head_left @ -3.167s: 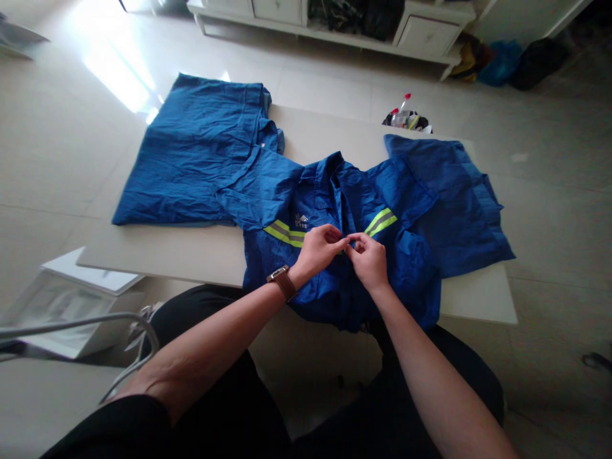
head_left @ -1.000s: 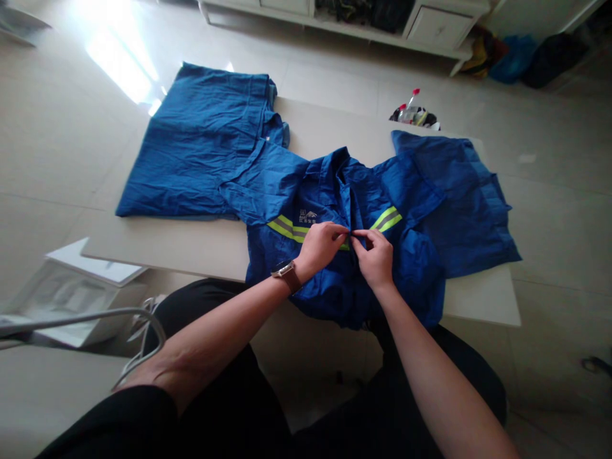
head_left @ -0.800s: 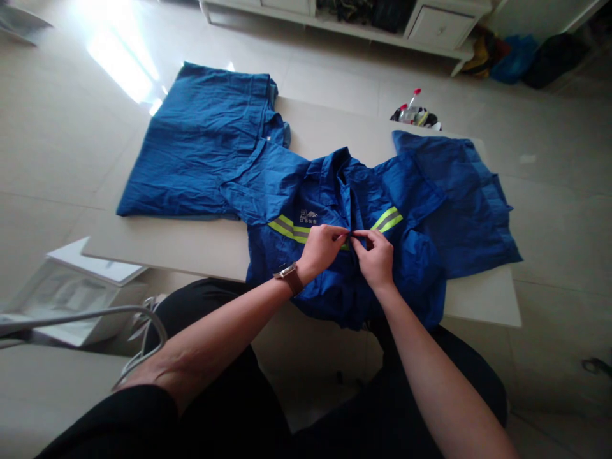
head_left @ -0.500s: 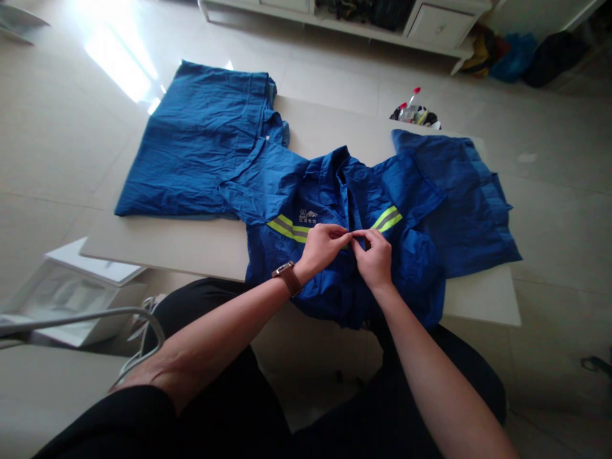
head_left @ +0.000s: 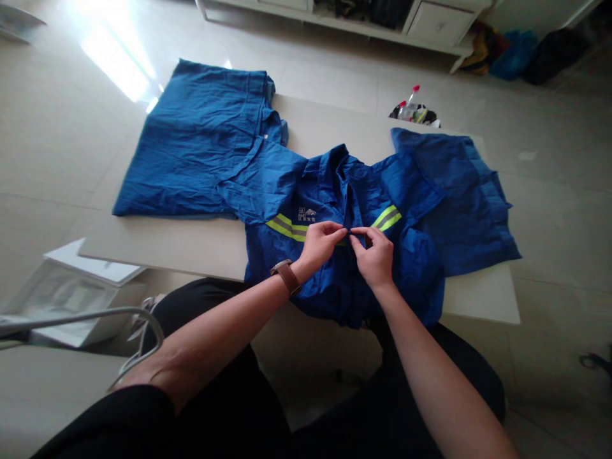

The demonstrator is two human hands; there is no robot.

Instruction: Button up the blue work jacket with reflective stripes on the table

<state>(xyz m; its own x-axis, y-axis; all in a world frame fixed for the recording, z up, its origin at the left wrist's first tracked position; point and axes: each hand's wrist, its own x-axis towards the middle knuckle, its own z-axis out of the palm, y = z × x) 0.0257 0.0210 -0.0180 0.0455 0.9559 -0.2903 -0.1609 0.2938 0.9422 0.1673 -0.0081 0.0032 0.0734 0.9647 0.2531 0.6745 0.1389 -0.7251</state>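
Note:
A blue work jacket [head_left: 325, 293] with yellow-and-grey reflective strips and a white chest logo lies front up, its lower edge hanging over the near side of the white table [head_left: 191, 247]. My left hand [head_left: 321, 245], with a brown-strapped watch on its wrist, pinches the front placket at strip height. Opposite it, my right hand [head_left: 375, 255] also pinches the placket, fingertips almost touching those of the left. Whatever small part sits between the fingertips is hidden. The jacket's collar [head_left: 337, 162] points away from me.
Folded blue garments lie at the table's left [head_left: 201, 140] and right [head_left: 456, 204]. Beyond the far edge stand bottles with red caps [head_left: 410, 109]. A white cabinet [head_left: 435, 27] is at the back. A clear box with a white lid [head_left: 90, 261] sits at lower left.
My fingertips have parted slightly, so a bit of blue cloth shows between them. Both hands still pinch the placket; the jacket lies as before.

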